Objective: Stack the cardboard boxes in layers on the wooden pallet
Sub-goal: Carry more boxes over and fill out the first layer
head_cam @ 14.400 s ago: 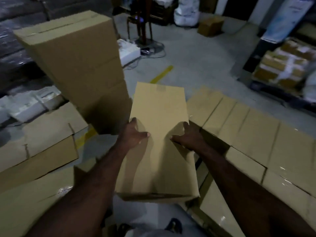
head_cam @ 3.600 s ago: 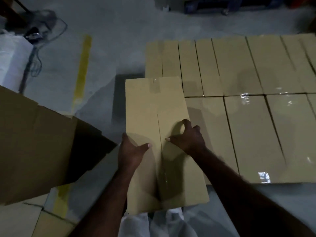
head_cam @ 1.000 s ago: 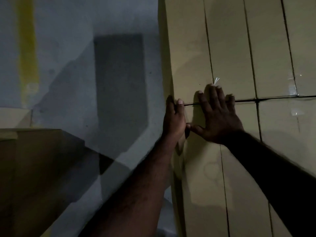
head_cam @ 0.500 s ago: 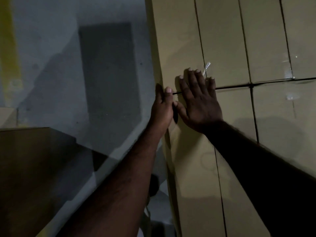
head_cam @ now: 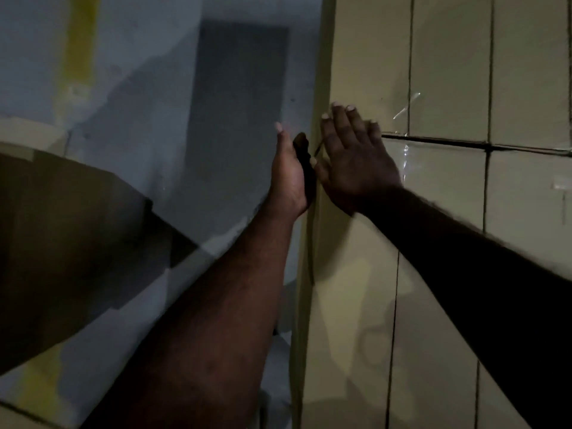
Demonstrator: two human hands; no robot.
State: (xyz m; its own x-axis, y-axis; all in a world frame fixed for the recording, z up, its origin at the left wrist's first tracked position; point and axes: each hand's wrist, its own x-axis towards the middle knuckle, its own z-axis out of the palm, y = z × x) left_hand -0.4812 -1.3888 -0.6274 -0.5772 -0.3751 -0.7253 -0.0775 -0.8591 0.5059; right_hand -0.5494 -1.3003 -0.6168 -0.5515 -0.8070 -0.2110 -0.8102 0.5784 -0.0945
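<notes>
**Hands ease off the edge box**

Since half a second ago, the left hand [head_cam: 289, 174] has come a little way off the side of the near box [head_cam: 349, 289]. The right hand [head_cam: 359, 162] has slid toward 9 o'clock, so its fingers now reach the box's left edge.

Both grips are apart and hold nothing. The left hand stands on its edge with straight fingers, just beside the box's side wall. I cannot tell if it touches the wall. The right hand lies flat on top with its fingers spread. They cross the dark gap [head_cam: 433, 140] between the near box and the far box [head_cam: 368, 57].

The near box lies at 3 o'clock from the left hand. Its long side runs from 6 to 12 o'clock, along the left edge of the stack. The right hand is nearer, as it is already on the box. I think the box is in its place. If it sticks out, a small push toward 3 o'clock would fix it.

The boxes are plain brown cardboard, flat and smooth, with straight edges. They look stiff. Shiny clear tape [head_cam: 405, 108] glints on one. They sit tight together in one flat layer. The wooden pallet is hidden under them.

At 9 o'clock is the smooth grey floor [head_cam: 139, 103], with a yellow stripe [head_cam: 80, 41] at 11 o'clock. A dark box [head_cam: 62, 243] sits in shade at 8 o'clock.
</notes>
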